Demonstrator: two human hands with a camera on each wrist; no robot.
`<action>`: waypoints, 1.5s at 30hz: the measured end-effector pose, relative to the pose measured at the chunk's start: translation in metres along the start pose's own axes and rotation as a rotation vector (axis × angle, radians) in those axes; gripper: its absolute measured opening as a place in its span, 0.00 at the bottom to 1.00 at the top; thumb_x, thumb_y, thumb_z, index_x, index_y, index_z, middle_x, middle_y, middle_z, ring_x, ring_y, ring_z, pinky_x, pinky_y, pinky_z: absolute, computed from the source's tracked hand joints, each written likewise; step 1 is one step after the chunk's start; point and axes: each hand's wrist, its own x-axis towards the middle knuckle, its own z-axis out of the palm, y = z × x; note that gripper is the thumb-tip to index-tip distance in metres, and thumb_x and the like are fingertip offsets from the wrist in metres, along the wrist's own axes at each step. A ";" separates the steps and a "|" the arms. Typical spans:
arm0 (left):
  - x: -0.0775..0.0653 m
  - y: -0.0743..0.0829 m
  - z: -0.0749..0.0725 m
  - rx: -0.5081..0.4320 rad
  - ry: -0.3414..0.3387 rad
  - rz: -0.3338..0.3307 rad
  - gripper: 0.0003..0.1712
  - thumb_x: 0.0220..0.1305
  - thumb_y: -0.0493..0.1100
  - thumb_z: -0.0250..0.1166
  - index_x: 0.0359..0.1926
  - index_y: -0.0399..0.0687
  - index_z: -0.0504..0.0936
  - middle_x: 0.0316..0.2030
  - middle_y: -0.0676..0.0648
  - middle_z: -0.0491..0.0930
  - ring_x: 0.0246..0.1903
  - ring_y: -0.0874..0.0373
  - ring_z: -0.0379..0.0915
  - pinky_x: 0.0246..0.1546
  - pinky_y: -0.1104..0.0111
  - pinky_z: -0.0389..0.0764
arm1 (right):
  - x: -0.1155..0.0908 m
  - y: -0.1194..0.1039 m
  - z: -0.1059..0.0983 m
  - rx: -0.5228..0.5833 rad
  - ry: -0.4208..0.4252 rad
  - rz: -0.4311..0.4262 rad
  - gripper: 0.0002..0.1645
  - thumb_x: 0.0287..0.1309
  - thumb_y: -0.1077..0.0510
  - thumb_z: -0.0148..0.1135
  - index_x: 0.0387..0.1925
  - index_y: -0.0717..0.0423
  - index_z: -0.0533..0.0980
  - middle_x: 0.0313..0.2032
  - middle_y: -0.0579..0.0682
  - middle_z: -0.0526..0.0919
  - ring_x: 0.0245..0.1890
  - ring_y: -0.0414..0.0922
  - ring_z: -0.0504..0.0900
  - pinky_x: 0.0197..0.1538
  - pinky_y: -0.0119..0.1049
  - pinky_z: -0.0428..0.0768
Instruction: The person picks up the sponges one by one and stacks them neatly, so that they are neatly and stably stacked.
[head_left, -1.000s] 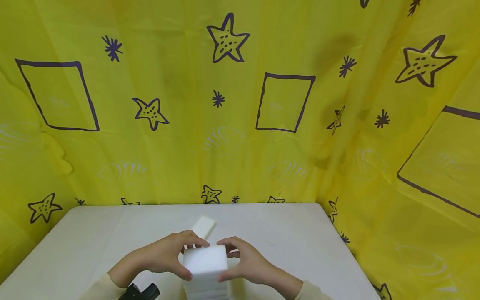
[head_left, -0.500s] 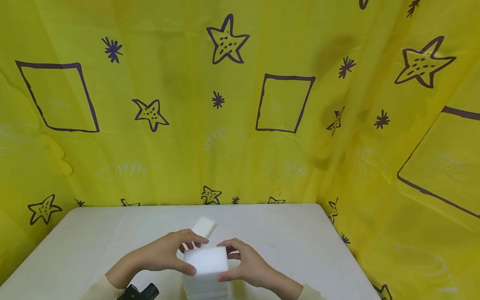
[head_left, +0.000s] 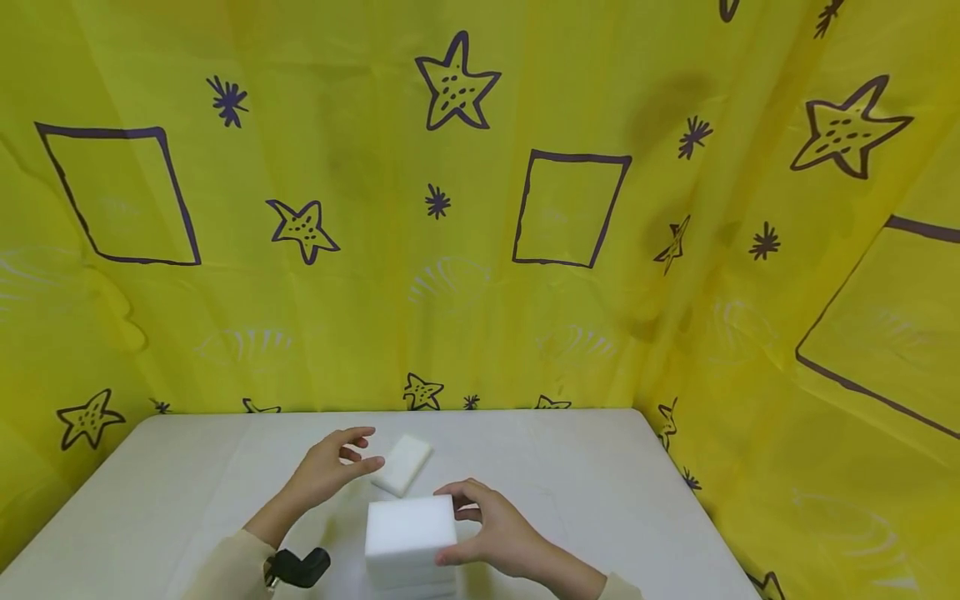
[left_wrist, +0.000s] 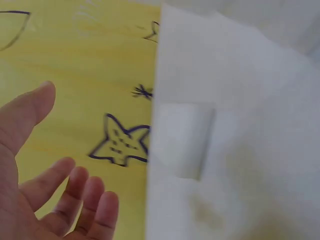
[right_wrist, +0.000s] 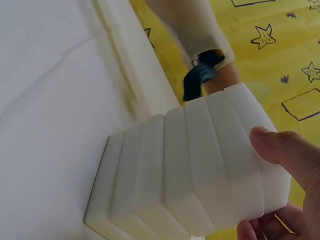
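A stack of white sponge blocks [head_left: 410,525] stands near the front middle of the table. My right hand [head_left: 491,533] grips the top sponge [right_wrist: 267,150] from its right side, thumb on the near edge and fingers on the far edge. In the right wrist view the layers sit slightly uneven. Behind the stack lies a single loose white sponge [head_left: 405,467], flat and at an angle. My left hand [head_left: 326,468] is just left of it, empty, its thumb reaching toward the sponge's left edge. In the left wrist view the fingers [left_wrist: 92,200] are spread and loosely bent.
A white-covered table [head_left: 570,475] spreads under everything. Yellow curtain [head_left: 360,317] with stars and squares encloses its back and sides. A black camera mount [head_left: 298,568] is strapped to my left wrist, low beside the stack.
My left hand has let go of the stack's left side and moved up and left, beside the loose sponge. The right hand has stayed on the top sponge.
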 end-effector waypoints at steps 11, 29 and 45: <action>0.018 -0.037 0.052 0.024 0.087 -0.081 0.49 0.42 0.53 0.81 0.64 0.39 0.73 0.50 0.39 0.78 0.48 0.43 0.76 0.49 0.49 0.78 | -0.001 0.002 0.001 0.014 -0.003 -0.009 0.34 0.42 0.62 0.80 0.54 0.57 0.75 0.49 0.48 0.76 0.50 0.44 0.78 0.58 0.37 0.77; 0.023 -0.046 0.072 0.054 0.110 -0.067 0.50 0.38 0.51 0.83 0.62 0.33 0.74 0.48 0.39 0.77 0.47 0.46 0.75 0.52 0.48 0.76 | -0.001 0.004 0.001 0.028 -0.010 -0.018 0.34 0.44 0.61 0.79 0.54 0.56 0.75 0.49 0.49 0.76 0.51 0.47 0.78 0.58 0.32 0.76; 0.023 -0.045 0.071 0.054 0.120 -0.073 0.46 0.39 0.47 0.82 0.60 0.32 0.75 0.47 0.38 0.77 0.46 0.46 0.75 0.52 0.48 0.76 | -0.001 0.004 0.001 0.029 -0.010 -0.021 0.34 0.44 0.62 0.79 0.54 0.56 0.75 0.50 0.49 0.76 0.51 0.47 0.78 0.58 0.34 0.76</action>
